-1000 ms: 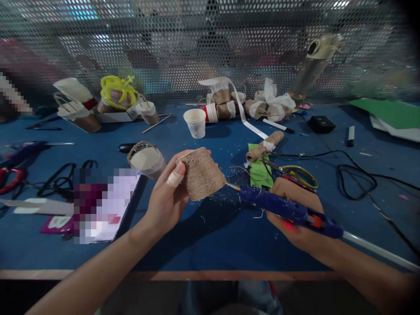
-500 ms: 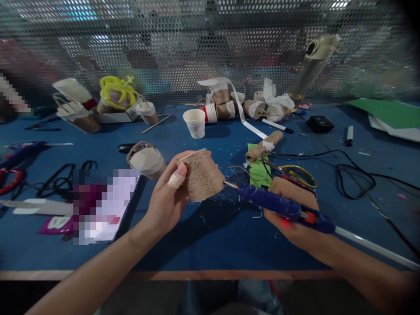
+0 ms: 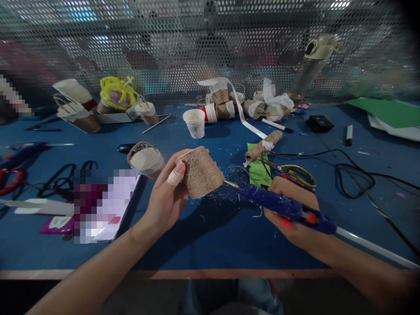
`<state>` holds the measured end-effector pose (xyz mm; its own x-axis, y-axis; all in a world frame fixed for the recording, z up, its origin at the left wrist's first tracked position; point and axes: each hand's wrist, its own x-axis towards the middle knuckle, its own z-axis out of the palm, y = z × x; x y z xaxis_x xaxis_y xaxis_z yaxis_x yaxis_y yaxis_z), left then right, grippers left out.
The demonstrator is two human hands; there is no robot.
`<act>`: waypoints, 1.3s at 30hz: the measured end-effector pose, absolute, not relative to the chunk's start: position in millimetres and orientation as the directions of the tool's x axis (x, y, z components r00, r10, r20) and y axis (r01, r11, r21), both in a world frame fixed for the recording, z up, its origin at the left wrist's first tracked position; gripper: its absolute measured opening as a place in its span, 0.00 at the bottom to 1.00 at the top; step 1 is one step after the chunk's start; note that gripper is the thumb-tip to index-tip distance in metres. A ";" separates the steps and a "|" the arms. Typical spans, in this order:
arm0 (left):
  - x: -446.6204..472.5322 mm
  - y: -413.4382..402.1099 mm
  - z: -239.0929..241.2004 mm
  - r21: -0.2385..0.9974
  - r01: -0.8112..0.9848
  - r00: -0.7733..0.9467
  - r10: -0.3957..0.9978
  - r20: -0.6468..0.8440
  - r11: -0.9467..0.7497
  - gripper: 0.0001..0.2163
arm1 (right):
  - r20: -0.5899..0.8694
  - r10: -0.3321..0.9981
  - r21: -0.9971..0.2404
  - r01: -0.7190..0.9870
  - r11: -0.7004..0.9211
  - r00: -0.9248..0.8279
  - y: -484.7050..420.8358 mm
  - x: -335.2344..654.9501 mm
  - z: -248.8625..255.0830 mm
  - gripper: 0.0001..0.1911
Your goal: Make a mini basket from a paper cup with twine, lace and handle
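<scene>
My left hand (image 3: 169, 188), with a bandage on the thumb, is closed around a cup wrapped in jute twine (image 3: 201, 173). The cup is tilted on its side above the table, its base end toward the right. In my right hand (image 3: 292, 205) is a blue hot glue gun (image 3: 271, 199), a red light glowing on it and a clear glue stick (image 3: 370, 246) sticking out of its back. The gun's metal nozzle is at the cup's lower right edge, seemingly touching it. A twine-wrapped roll (image 3: 264, 146) lies beyond, near scissors with yellow handles (image 3: 298, 174).
A plain paper cup (image 3: 194, 123) stands at mid-table, with several twine-covered cups behind it. Left of my hand is a cup with a handle (image 3: 146, 161). A second glue gun (image 3: 24, 154) lies far left. Black cable (image 3: 349, 175) loops on the right. A perforated metal screen (image 3: 170, 52) rises behind.
The wrapped cup has shifted slightly left and up and turned a little in my left hand. The glue gun has barely moved, its nozzle still at the cup's edge.
</scene>
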<state>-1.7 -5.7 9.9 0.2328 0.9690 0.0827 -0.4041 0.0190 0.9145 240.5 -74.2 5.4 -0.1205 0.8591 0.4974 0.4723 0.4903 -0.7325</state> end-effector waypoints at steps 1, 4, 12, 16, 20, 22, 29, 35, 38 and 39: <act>-1.6 -6.0 10.0 0.915 -0.403 0.237 0.968 0.087 0.017 0.17 | 0.498 0.859 -0.735 0.469 0.490 -0.117 -74.1 240.5 5.8 0.15; -1.3 -6.0 9.8 0.919 -0.394 0.237 0.967 0.092 0.010 0.14 | 0.503 0.858 -0.723 0.493 0.485 -0.107 -73.5 240.5 5.7 0.15; -2.2 -3.9 8.7 0.918 -0.397 0.219 0.973 0.070 0.023 0.15 | 0.517 0.850 -0.704 0.515 0.488 -0.099 -71.8 240.2 4.5 0.14; -3.0 -3.2 7.9 0.905 -0.425 0.203 0.976 0.082 0.012 0.14 | 0.510 0.853 -0.694 0.532 0.485 -0.113 -71.3 240.9 5.1 0.14; -2.6 -4.1 9.2 0.912 -0.410 0.208 0.976 0.064 0.028 0.15 | 0.523 0.845 -0.702 0.506 0.501 -0.110 -72.0 241.4 4.6 0.14; -2.0 -4.7 10.2 0.921 -0.388 0.211 0.976 0.056 0.031 0.15 | 0.516 0.851 -0.716 0.496 0.492 -0.099 -71.9 241.1 3.6 0.14; -3.0 -3.9 8.7 0.918 -0.396 0.224 0.972 0.071 0.025 0.14 | 0.528 0.842 -0.699 0.507 0.505 -0.111 -71.1 240.3 4.7 0.15; -4.4 -2.9 5.1 0.908 -0.419 0.224 0.970 0.091 0.012 0.15 | 0.527 0.842 -0.688 0.526 0.499 -0.110 -71.4 241.2 3.9 0.15; -4.1 -2.4 4.7 0.903 -0.430 0.217 0.973 0.077 0.025 0.13 | 0.532 0.841 -0.695 0.514 0.503 -0.102 -71.0 241.7 2.8 0.15; -4.0 -2.3 4.9 0.903 -0.428 0.215 0.974 0.076 0.024 0.13 | 0.526 0.843 -0.699 0.509 0.503 -0.111 -70.9 241.8 2.5 0.15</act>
